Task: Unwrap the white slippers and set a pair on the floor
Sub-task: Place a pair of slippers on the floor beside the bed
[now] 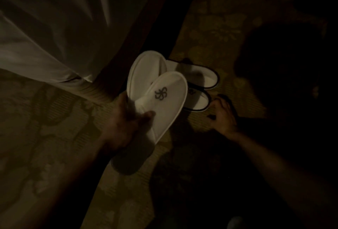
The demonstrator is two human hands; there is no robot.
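My left hand (126, 118) grips a stacked white slipper pair (161, 96) above the carpet (54, 118); my right hand (222, 117), fingers loosely spread and empty, rests beside the dark-trimmed slippers (199, 82) already down. I'd separate the stack first — then lay both flat, toes aligned.

Very dim, grainy. Right side lost in black shadow; slippers (161, 96) brightest. Left hand (126, 118) motion-blurred. Edges darken, bend.
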